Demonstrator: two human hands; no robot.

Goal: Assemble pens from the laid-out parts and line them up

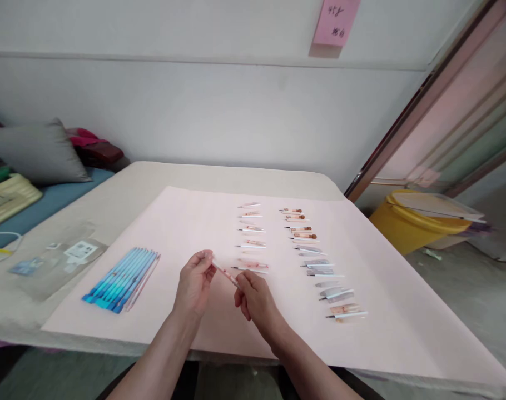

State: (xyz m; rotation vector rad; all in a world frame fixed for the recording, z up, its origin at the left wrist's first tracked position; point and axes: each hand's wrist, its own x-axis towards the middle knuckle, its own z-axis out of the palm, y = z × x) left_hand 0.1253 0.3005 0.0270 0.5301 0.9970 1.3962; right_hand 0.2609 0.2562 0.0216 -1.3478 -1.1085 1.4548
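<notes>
A slim pen with a pink-red pattern (226, 274) is held between my two hands, slanting down to the right above the pink sheet (186, 222). My left hand (197, 278) pinches its upper left end, which looks whitish or clear. My right hand (255, 297) has thumb and fingers closed on the lower right end. Just beyond my right hand lie a pink-patterned pen part (253, 265) and a thin white refill with a dark tip (253, 270). Similar sets run away from me in a column. Small details of the held pen are blurred.
At left lies a row of blue pens (123, 278) with a pink one beside it. Clear plastic packaging (69, 255) is further left. A second column of pen parts, including brown-topped (305, 229) and grey ones (320, 262), stretches along the right. A yellow bin (407, 222) stands beyond the table.
</notes>
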